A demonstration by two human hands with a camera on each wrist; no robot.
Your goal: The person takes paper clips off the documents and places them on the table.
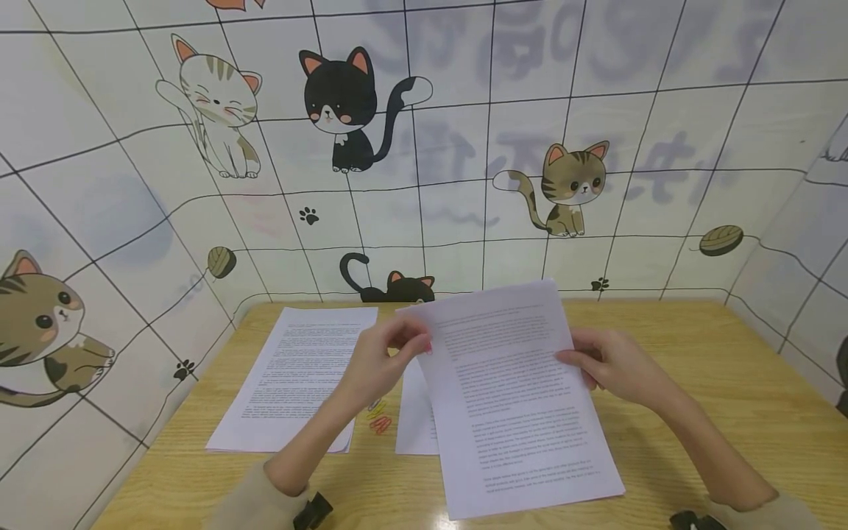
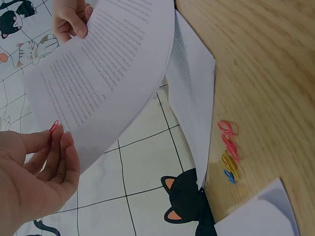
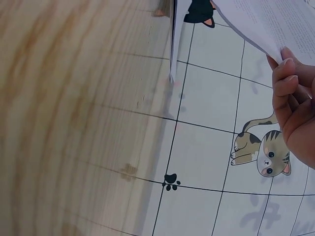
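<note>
left hand (image 1: 380,368): bare, beige sleeve at the forearm, black wrist-mounted device below it | right hand (image 1: 612,364): bare, matching beige sleeve, black device at the wrist

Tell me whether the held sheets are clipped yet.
Not yet: the left hand pinches a pink clip beside the sheets' edge, not on it.
</note>
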